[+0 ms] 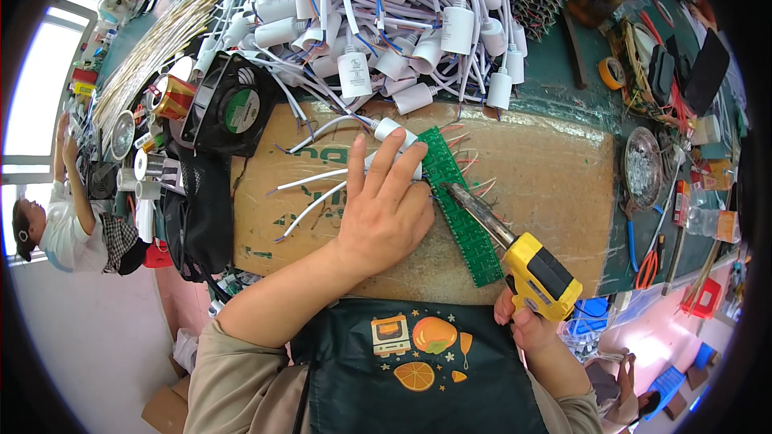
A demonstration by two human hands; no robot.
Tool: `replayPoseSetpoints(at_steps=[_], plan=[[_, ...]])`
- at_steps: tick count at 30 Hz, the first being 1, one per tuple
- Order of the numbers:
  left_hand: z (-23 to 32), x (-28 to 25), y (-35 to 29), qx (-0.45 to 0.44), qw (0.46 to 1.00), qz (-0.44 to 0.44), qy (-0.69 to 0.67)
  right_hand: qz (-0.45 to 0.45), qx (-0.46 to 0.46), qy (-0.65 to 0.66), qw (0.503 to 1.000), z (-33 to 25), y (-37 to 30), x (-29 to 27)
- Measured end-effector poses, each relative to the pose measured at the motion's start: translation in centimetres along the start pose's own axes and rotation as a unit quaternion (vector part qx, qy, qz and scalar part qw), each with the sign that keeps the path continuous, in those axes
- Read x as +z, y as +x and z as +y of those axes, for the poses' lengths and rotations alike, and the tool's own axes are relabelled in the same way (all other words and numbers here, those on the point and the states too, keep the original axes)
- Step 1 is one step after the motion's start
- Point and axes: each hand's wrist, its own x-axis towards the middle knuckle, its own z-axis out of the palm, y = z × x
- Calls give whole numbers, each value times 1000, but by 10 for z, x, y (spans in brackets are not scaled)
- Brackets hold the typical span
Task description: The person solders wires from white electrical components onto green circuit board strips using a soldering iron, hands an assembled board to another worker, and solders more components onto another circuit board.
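My left hand [386, 213] lies over a few white lamp holders [394, 132], its fingers bent on them and holding them against the long edge of a green circuit board strip [462, 217]. White cables with bare wire ends stick out to the left from under the hand. Closed round the lower end of a yellow and black soldering gun [543, 277] is my right hand [523, 323]. The gun's metal tip reaches the board's left edge, close to my left fingertips. Thin red and white wires [482, 186] stick out along the board's right side. My left thumb is hidden.
Cardboard [547, 161] covers the work area. Beyond it lies a heap of white lamp holders [354, 72] with cables. A black fan [233, 108] stands left; orange tape [612, 73], a metal dish [643, 167] and orange-handled scissors [647, 269] lie right. Other people are at both sides.
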Motion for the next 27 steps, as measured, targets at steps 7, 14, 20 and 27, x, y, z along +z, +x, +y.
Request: replayPoseSetpoints(at_steps=[7, 14, 20, 27], plan=[[2, 0, -1, -4, 1000, -3, -7, -19, 10, 59, 998, 7, -6, -6], [1, -5, 0, -16, 999, -7, -48, -23, 8, 49, 999, 6, -4, -5], [-3, -4, -1, -6, 998, -8, -57, -12, 1, 48, 999, 4, -2, -2], [0, -12, 3, -19, 995, -16, -92, -8, -7, 34, 999, 4, -3, -2]])
